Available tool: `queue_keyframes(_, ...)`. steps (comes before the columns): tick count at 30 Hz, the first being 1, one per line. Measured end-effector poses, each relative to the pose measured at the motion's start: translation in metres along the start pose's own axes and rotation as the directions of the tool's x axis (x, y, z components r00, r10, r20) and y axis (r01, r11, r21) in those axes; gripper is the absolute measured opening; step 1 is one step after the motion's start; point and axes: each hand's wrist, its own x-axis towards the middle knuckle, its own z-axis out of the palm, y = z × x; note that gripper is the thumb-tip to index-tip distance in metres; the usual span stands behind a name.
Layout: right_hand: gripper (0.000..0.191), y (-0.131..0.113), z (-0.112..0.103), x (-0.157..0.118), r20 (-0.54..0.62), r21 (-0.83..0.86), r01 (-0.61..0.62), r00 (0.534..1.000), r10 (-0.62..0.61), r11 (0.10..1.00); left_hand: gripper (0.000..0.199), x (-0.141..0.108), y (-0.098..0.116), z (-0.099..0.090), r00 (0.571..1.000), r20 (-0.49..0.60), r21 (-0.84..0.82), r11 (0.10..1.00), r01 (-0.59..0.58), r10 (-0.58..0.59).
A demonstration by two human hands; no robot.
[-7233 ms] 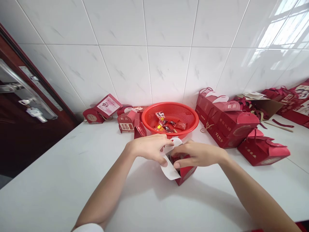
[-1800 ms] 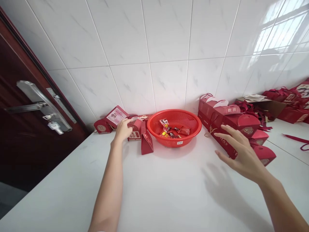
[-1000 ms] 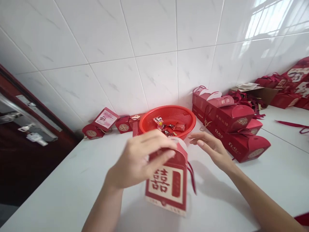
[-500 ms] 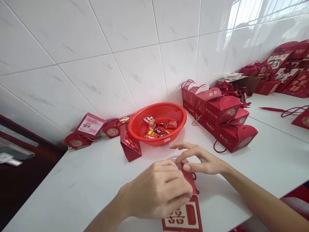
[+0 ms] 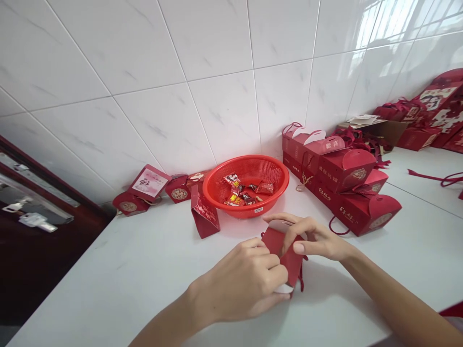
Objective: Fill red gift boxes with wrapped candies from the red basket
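A small red box [image 5: 293, 262] with pale inner flaps and a dark red cord stands on the white table, between my hands. My left hand [image 5: 249, 282] has its fingers curled round the near left side of the box, with the fingertips partly hidden. Over the top and right side, my right hand [image 5: 314, 237] touches the box with bent, spread fingers. Just beyond them is a red plastic basket [image 5: 258, 210] holding several wrapped candies [image 5: 235, 198].
A red folded box [image 5: 205, 214] stands left of the basket, with smaller boxes [image 5: 180, 189] along the wall. Long red boxes [image 5: 340, 183] are stacked at the right. Farther right are ribbons [image 5: 365, 140] and more boxes. Keys [image 5: 38, 221] hang at far left.
The panel with the large gold-framed character is no longer visible, and the box's plain red side now shows between my hands. The view has shifted left.
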Motion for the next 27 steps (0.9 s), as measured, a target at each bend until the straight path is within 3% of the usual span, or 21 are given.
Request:
queue_keyframes(7, 0.014, 0.005, -0.012, 0.0, 0.02, -0.013, -0.023, 1.0, 0.024, 1.0, 0.041, 0.002, -0.003, -0.003, 0.998, 0.047, -0.177, 0.983, 0.039, -0.032)
queue_keyframes(13, 0.032, 0.0, -0.015, 0.0, 0.052, -0.008, 0.006, 0.999, -0.006, 1.0, 0.04, 0.001, -0.013, -0.017, 0.964, 0.138, -0.157, 0.956, 0.25, -0.229)
queue_keyframes(19, 0.031, -0.008, -0.008, 0.0, 0.044, -0.148, -0.023, 0.999, 0.03, 0.989, 0.014, 0.005, -0.014, -0.016, 0.928, 0.192, -0.155, 0.924, 0.349, -0.319)
queue_keyframes(23, 0.025, -0.012, -0.011, -0.004, 0.098, -0.212, -0.029, 0.994, 0.051, 0.977, 0.026, 0.005, -0.011, -0.012, 0.888, 0.277, -0.204, 0.881, 0.427, -0.367)
queue_keyframes(27, 0.045, -0.014, -0.019, -0.012, 0.125, -0.387, -0.065, 0.985, 0.122, 0.92, 0.031, 0.0, -0.013, -0.009, 0.879, 0.254, -0.103, 0.893, 0.439, -0.403)
